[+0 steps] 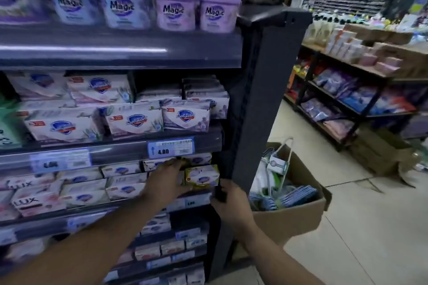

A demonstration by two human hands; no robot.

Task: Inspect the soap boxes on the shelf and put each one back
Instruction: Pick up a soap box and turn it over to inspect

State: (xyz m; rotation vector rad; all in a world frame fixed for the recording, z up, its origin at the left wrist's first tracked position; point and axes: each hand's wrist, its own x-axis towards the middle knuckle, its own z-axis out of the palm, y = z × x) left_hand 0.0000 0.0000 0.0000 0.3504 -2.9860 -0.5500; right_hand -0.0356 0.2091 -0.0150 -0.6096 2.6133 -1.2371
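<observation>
The left hand (168,180) is seen reaching into the second soap shelf (129,208), at about 6 o'clock from the centre of the view. Its fingers (178,163) are spread loosely and laid over the stacked soap boxes (125,188); the fingertips touch the upper edge of a box just below the blue price tag (171,147). Whether any box is actually pinched cannot be told, since the palm side is hidden. A yellow-green soap box (202,176) stands just beside this hand, at its 3 o'clock, at the right end of the row; contact with it cannot be confirmed.

The right hand (231,206) is found at about 5 o'clock from the centre, closed around the lower edge of the dark end post (266,99) of the shelving, the thumb pressed on its near face. No soap box is held in it.

More white soap boxes (135,120) are ranged on the shelf above, at 10 o'clock from the left hand. A cardboard carton (301,213) of packets sits on the floor at 3 o'clock from the right hand.
</observation>
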